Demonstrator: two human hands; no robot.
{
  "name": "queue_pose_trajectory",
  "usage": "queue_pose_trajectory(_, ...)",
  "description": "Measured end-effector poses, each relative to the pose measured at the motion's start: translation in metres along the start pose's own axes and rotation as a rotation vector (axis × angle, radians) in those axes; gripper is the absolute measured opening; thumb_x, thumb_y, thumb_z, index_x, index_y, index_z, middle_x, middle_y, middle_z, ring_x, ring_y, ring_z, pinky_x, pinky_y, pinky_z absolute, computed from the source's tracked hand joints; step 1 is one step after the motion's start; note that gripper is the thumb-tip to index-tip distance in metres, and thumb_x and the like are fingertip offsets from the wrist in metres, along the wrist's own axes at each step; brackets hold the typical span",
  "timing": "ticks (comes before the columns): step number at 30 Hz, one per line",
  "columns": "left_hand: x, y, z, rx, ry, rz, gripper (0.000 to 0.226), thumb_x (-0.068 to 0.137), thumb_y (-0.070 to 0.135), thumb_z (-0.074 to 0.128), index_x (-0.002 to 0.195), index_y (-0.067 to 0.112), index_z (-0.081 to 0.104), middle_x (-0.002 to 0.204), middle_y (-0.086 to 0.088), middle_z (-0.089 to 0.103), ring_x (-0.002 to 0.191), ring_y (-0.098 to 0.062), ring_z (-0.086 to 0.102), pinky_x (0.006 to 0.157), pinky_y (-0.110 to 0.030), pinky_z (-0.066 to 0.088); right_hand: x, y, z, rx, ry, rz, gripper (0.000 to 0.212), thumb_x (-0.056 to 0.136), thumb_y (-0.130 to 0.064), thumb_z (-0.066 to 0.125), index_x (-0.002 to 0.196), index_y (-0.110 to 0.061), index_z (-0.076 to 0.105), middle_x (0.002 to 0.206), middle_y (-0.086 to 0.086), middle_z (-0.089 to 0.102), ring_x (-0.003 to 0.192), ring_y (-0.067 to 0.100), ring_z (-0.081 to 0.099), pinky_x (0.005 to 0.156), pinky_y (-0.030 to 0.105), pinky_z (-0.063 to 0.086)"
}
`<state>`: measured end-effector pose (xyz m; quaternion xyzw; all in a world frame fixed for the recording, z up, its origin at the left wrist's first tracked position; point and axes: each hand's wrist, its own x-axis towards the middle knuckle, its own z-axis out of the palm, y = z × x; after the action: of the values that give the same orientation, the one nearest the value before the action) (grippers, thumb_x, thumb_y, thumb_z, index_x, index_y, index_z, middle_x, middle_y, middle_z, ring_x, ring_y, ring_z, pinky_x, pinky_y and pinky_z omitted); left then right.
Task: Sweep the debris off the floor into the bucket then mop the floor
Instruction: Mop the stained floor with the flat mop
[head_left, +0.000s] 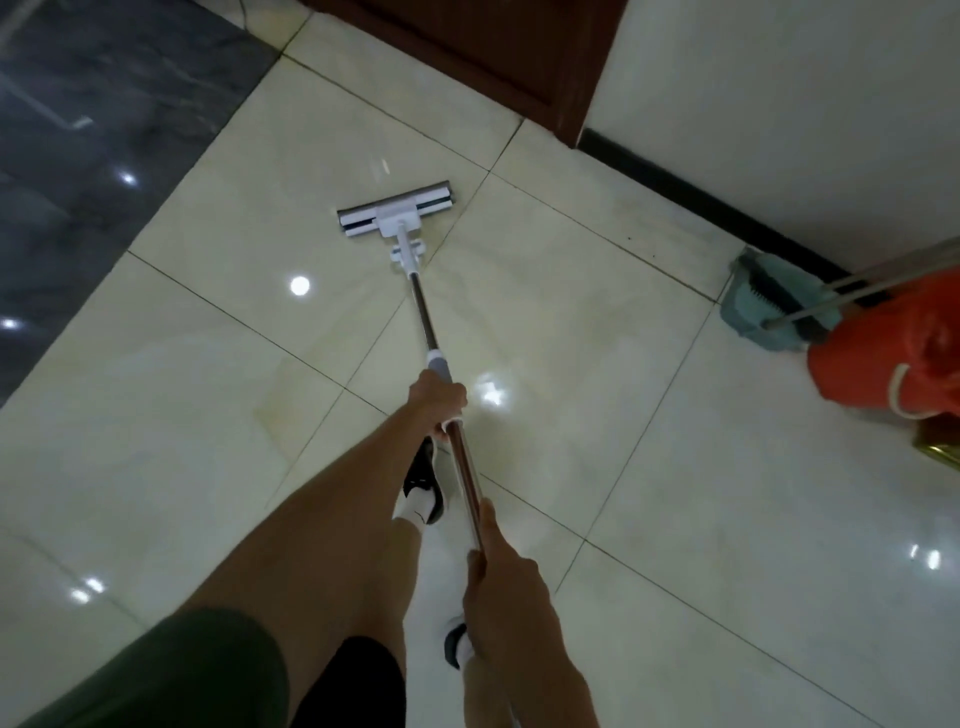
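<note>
A: Glossy cream floor (649, 493), dark strip at left, white wall, brown door (498, 47) at top. What's around?

B: One red bucket (883, 358) at right, teal dustpan (753, 306) beside it near the wall. Well apart from the mop.

A: Mop?

B: One mop (397, 210), head flat on a tile mid-floor. Left hand (439, 400) grips the pole further down, right hand (498, 577) grasps it higher up. Two shoes (423, 478) under the pole.

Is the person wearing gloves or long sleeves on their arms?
No. The left hand and the right hand are both bare: no gloves, rings, watch or bracelets show. Both forearms are uncovered too. A dark green short sleeve shows by the left arm at the bottom edge.
</note>
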<state>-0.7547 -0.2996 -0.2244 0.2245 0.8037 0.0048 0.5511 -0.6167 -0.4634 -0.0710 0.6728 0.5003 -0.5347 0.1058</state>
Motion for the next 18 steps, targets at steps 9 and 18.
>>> queue_pose_trajectory(9, -0.088, -0.06, 0.072, -0.095, -0.01, 0.039, 0.036, 0.084, 0.01, 0.071, 0.112, -0.006, 0.057, 0.101, -0.027, 0.067, 0.08, -0.04, 0.072, 0.068, -0.056, 0.061, -0.093, 0.09, 0.007, 0.093, 0.002, -0.101, 0.056, 0.102, -0.026, 0.036, 0.152, -0.046, 0.019, 0.081, -0.015, 0.046, 0.09, 0.022, 0.065, 0.077, 0.033, 0.053)
queue_pose_trajectory(18, -0.112, -0.024, 0.049, -0.307, 0.019, 0.1, 0.037, 0.082, 0.006, 0.075, 0.11, -0.005, 0.055, 0.098, -0.026, 0.066, 0.083, -0.04, 0.072, 0.071, -0.057, 0.061, -0.087, 0.069, -0.043, -0.065, -0.008, -0.141, 0.062, 0.105, -0.026, 0.042, 0.157, -0.038, 0.01, 0.078, -0.004, 0.054, 0.059, 0.006, 0.052, 0.055, 0.017, 0.045)
